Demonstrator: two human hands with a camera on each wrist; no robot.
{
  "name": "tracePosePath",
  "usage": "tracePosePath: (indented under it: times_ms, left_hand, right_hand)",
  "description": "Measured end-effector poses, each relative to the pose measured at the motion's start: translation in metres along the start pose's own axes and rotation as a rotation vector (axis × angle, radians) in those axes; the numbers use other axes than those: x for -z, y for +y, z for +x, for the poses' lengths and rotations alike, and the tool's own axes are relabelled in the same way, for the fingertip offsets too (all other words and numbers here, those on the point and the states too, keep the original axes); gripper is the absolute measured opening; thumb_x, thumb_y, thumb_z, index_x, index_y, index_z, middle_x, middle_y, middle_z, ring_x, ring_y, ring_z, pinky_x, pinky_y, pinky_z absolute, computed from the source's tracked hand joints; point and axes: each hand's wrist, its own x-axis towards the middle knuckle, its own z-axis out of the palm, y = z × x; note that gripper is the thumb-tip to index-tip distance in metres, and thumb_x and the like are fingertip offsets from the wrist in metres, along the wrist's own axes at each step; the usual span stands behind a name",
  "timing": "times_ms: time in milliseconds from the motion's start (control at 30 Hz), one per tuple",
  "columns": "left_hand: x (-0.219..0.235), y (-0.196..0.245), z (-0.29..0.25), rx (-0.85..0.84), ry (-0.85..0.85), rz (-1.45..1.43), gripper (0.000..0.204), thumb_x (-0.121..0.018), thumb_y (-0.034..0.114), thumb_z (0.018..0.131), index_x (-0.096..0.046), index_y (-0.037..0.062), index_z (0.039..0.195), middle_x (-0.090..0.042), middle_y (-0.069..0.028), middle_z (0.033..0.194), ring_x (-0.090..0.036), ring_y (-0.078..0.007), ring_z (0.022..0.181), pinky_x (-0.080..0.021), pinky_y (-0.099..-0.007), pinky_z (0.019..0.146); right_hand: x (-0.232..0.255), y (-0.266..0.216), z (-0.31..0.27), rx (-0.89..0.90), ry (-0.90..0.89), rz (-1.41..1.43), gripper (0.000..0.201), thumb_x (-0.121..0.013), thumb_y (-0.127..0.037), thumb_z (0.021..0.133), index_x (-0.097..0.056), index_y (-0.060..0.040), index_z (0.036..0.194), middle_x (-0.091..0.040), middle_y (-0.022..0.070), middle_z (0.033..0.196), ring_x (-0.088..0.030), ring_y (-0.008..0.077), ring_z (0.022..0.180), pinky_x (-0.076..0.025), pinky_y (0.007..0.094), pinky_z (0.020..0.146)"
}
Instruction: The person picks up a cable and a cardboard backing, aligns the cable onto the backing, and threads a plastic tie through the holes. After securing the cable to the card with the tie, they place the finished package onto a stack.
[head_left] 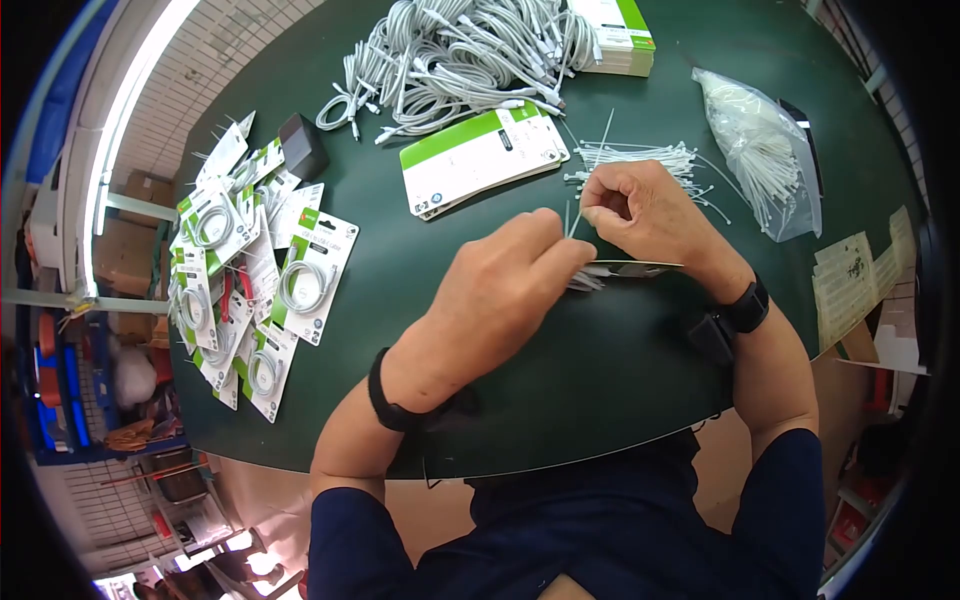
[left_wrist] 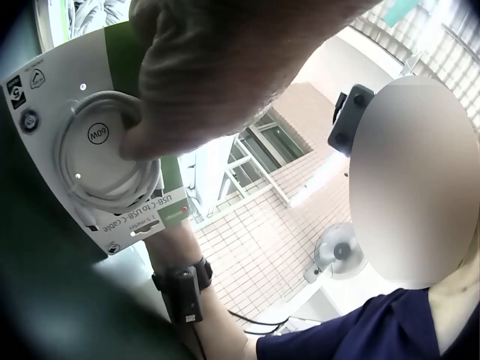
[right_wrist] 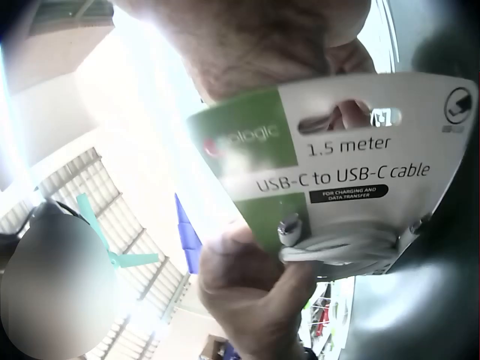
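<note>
Between my hands a white and green cable card (head_left: 645, 268) stands nearly edge-on to the head view. A coiled white USB-C cable (left_wrist: 67, 154) lies against its printed face. My left hand (head_left: 500, 275) grips the card, its thumb (left_wrist: 139, 139) pressing into the coil in the left wrist view. Behind the card, my right hand (head_left: 645, 210) pinches the thin end of a white cable tie (head_left: 576, 222) between thumb and forefinger. In the right wrist view, the card's hanging slot (right_wrist: 349, 118) shows part of a finger behind it.
Loose cable ties (head_left: 660, 165) lie just beyond the right hand, near a plastic bag (head_left: 755, 150) of more ties. Blank-looking cards (head_left: 480, 165) are stacked ahead, below a heap of white cables (head_left: 460, 60). Packed cable cards (head_left: 315, 275) and a dark box (head_left: 303, 147) are at left.
</note>
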Motion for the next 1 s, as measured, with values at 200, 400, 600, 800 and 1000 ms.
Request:
tracePosePath:
  times_ms: [200, 400, 600, 800, 1000]
  left_hand:
    - [0.025, -0.014, -0.004, 0.234, 0.095, -0.099, 0.031, -0.08, -0.005, 0.076, -0.074, 0.0048, 0.105, -0.062, -0.0095, 0.085, -0.063, -0.0286, 0.073, -0.052, -0.0388, 0.065]
    - [0.024, -0.02, -0.01, 0.291, 0.074, -0.118, 0.035, -0.077, -0.004, 0.075, -0.073, 0.0074, 0.108, -0.064, -0.0095, 0.092, -0.066, -0.032, 0.079, -0.053, -0.0427, 0.068]
    - [0.014, -0.02, -0.011, 0.221, 0.076, -0.074, 0.035, -0.076, -0.004, 0.075, -0.071, 0.008, 0.107, -0.064, -0.009, 0.09, -0.068, -0.0316, 0.081, -0.054, -0.0432, 0.068]
    - [0.01, -0.018, -0.013, 0.18, 0.079, 0.01, 0.03, -0.076, -0.002, 0.075, -0.069, 0.007, 0.104, -0.062, -0.0087, 0.089, -0.068, -0.0313, 0.08, -0.055, -0.0431, 0.067]
    - [0.007, -0.021, -0.016, 0.174, 0.092, 0.025, 0.027, -0.075, -0.002, 0.076, -0.069, 0.0053, 0.102, -0.062, -0.0087, 0.089, -0.068, -0.0312, 0.08, -0.054, -0.0426, 0.065]
  right_hand:
    - [0.03, -0.012, 0.0, -0.089, 0.376, 0.401, 0.018, -0.077, -0.002, 0.085, -0.073, -0.005, 0.102, -0.073, 0.0073, 0.094, -0.064, 0.0152, 0.078, -0.051, 0.0273, 0.07]
    - [0.027, -0.047, -0.003, 0.521, 0.207, -0.198, 0.034, -0.087, 0.0, 0.073, -0.074, -0.008, 0.103, -0.073, 0.009, 0.1, -0.066, 0.0233, 0.091, -0.054, 0.0316, 0.078]
    - [0.006, -0.047, -0.002, 0.657, 0.19, -0.414, 0.041, -0.09, -0.001, 0.066, -0.074, -0.0109, 0.102, -0.072, 0.0096, 0.103, -0.068, 0.0268, 0.089, -0.056, 0.0361, 0.074]
    - [0.0, -0.032, -0.004, 0.692, 0.161, -0.388, 0.035, -0.088, -0.001, 0.069, -0.072, -0.0088, 0.099, -0.072, 0.0089, 0.1, -0.068, 0.0248, 0.078, -0.055, 0.034, 0.064]
    - [-0.004, -0.029, -0.001, 0.734, 0.189, -0.417, 0.029, -0.087, 0.0, 0.074, -0.07, -0.0059, 0.097, -0.072, 0.0088, 0.096, -0.068, 0.0241, 0.075, -0.054, 0.0338, 0.06]
